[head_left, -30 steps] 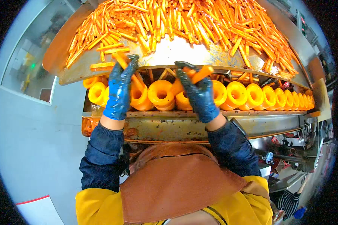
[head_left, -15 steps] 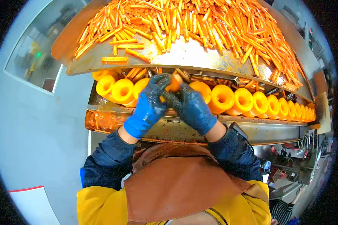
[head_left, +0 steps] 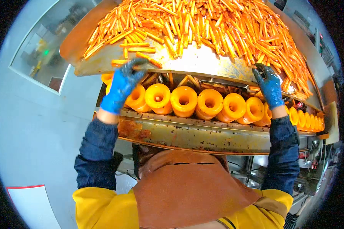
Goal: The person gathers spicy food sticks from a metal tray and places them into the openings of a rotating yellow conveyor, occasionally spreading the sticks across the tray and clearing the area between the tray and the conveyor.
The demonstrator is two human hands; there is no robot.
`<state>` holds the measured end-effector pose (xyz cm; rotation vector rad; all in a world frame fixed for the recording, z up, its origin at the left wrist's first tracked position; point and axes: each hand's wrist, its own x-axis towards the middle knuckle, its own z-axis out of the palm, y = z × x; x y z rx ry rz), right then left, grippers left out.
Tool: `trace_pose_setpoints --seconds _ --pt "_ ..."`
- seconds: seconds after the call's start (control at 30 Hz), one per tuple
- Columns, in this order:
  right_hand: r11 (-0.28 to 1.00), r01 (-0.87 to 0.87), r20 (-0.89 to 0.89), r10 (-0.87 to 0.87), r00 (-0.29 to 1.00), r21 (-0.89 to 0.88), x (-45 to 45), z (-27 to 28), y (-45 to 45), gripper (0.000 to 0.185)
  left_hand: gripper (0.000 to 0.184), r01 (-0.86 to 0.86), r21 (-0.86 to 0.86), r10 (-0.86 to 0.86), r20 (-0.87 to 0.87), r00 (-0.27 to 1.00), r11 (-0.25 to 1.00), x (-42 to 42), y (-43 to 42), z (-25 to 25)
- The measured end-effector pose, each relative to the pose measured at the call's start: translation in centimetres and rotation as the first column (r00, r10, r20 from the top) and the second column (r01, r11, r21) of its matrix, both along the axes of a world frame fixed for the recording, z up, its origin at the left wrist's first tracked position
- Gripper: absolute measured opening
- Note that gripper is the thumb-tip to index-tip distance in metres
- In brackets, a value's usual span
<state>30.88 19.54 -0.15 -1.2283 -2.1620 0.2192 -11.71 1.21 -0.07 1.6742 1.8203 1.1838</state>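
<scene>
My left hand (head_left: 124, 84), in a blue glove with dark, wet fingertips, hangs over the left end of the row of cups, its thumb and fingers apart, beside a loose orange stick (head_left: 148, 60) at the tray's edge. My right hand (head_left: 270, 86), gloved alike, is at the tray's front edge on the right; its bent fingers are apart, near the heap of glossy orange sticks (head_left: 195, 26). I see nothing held in either. Between my hands stand wide-rimmed orange cups (head_left: 184, 100); one cup (head_left: 158, 98) shows a pale stick end inside.
The sticks lie on a metal tray (head_left: 99, 61). Below its edge more sticks (head_left: 193, 81) lie behind the cups. A stained metal trough (head_left: 202, 136) runs in front of them. A white board (head_left: 32, 206) with a red edge is at the lower left.
My hands have moved apart from the middle, the left one to the left and the right one to the right. The orange piece between them no longer shows in either hand.
</scene>
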Motion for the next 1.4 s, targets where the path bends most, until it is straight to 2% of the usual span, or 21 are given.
trace_pose_setpoints --seconds 0.03,0.07,0.1,0.17,0.2,0.27,0.33,0.47,0.53,0.57,0.63,0.67,0.7,0.8,0.87,0.9,0.93,1.07,1.13,1.23,1.4 --pt "1.0 0.021 0.015 -0.021 1.0 0.004 0.8 -1.4 1.4 0.03 0.049 -0.007 0.085 0.038 -0.375 0.926 0.996 -0.7 1.6 1.1" --pt "0.999 0.041 0.029 -0.041 0.999 0.012 0.8 -2.0 2.1 0.03 0.055 0.018 0.17 0.106 -0.691 0.715 0.985 -1.3 3.1 2.2" --pt "0.996 0.03 0.056 -0.034 0.998 0.078 1.0 -2.5 2.4 0.028 0.055 0.018 0.177 0.111 -0.692 0.713 0.984 -2.0 4.6 2.5" --pt "0.99 0.065 0.077 -0.074 0.994 0.123 0.3 -2.4 2.0 0.025 0.059 0.003 -0.088 -0.077 -0.858 0.508 0.996 -3.3 7.3 2.6" --pt "0.991 0.088 0.082 -0.097 0.992 0.104 0.0 -2.3 2.0 0.025 0.059 0.004 -0.085 -0.075 -0.86 0.505 0.996 -3.5 8.5 2.8" --pt "0.99 0.104 0.115 -0.114 0.987 0.094 -0.2 -2.0 1.9 0.026 0.057 -0.102 -0.393 -0.3 -0.823 0.482 0.914 -3.4 11.1 2.9" --pt "0.989 0.126 0.153 -0.137 0.979 0.08 -0.3 -1.6 1.6 0.027 0.052 -0.1 -0.337 -0.262 -0.859 0.44 0.936 -3.2 12.9 2.7" --pt "0.978 0.152 0.221 -0.181 0.958 0.145 -0.1 -2.1 2.0 0.033 0.04 -0.167 -0.471 -0.407 -0.859 0.312 0.866 -2.5 14.1 3.2" --pt "0.967 0.123 0.198 -0.169 0.965 0.225 0.0 -2.3 2.1 0.033 0.034 -0.145 -0.456 -0.365 -0.834 0.414 0.878 -2.6 12.9 4.2" --pt "0.967 0.128 0.192 -0.172 0.966 0.221 -0.1 -2.3 2.0 0.033 0.037 -0.064 -0.328 -0.262 -0.844 0.467 0.942 -3.9 12.1 4.0" --pt "0.971 0.145 0.167 -0.178 0.97 0.19 -0.3 -1.9 1.7 0.033 0.045 -0.092 0.065 0.111 -0.681 0.724 0.994 -4.6 10.2 3.8" --pt "0.972 0.147 0.163 -0.178 0.971 0.185 -0.3 -1.9 1.7 0.033 0.037 -0.145 0.022 0.145 -0.301 0.943 0.989 -4.5 9.1 4.7" --pt "0.974 0.158 0.175 -0.186 0.967 0.162 -0.3 -1.9 1.8 0.033 0.026 -0.103 -0.022 0.104 0.065 0.992 0.994 -4.6 7.4 5.7" --pt "0.983 0.153 0.133 -0.166 0.977 0.099 -0.2 -2.1 1.8 0.034 0.029 -0.045 0.086 0.02 0.27 0.963 0.995 -1.4 2.4 7.2" --pt "0.976 0.161 0.16 -0.183 0.97 0.143 -0.2 -2.0 1.8 0.035 0.03 -0.078 0.006 0.073 0.281 0.957 0.997 2.5 -0.1 6.8" --pt "0.976 0.184 0.193 -0.205 0.96 0.12 -0.4 -1.7 1.5 0.035 0.029 0.007 -0.071 0.023 0.408 0.912 0.997 4.0 -0.9 6.0" --pt "0.975 0.187 0.195 -0.207 0.959 0.117 -0.5 -1.6 1.4 0.035 0.027 0.121 -0.216 -0.04 0.345 0.938 0.969 3.0 -0.6 4.3" --pt "0.972 0.167 0.184 -0.197 0.963 0.167 -0.2 -2.0 1.7 0.037 0.019 0.177 -0.372 -0.07 0.283 0.957 0.911 7.4 -0.4 2.3" --pt "0.972 0.166 0.203 -0.198 0.959 0.166 -0.1 -2.1 1.9 0.038 0.02 0.201 -0.345 -0.141 0.191 0.971 0.917 7.7 -0.5 1.8" --pt "0.964 0.17 0.195 -0.21 0.958 0.204 0.0 -2.5 2.1 0.039 0.026 -0.08 -0.205 0.141 0.301 0.943 0.975 7.2 -0.6 2.4" --pt "0.969 0.2 0.231 -0.23 0.946 0.147 -0.4 -1.5 1.3 0.04 0.029 -0.11 -0.08 0.132 0.365 0.922 0.991 4.6 -1.8 1.9"
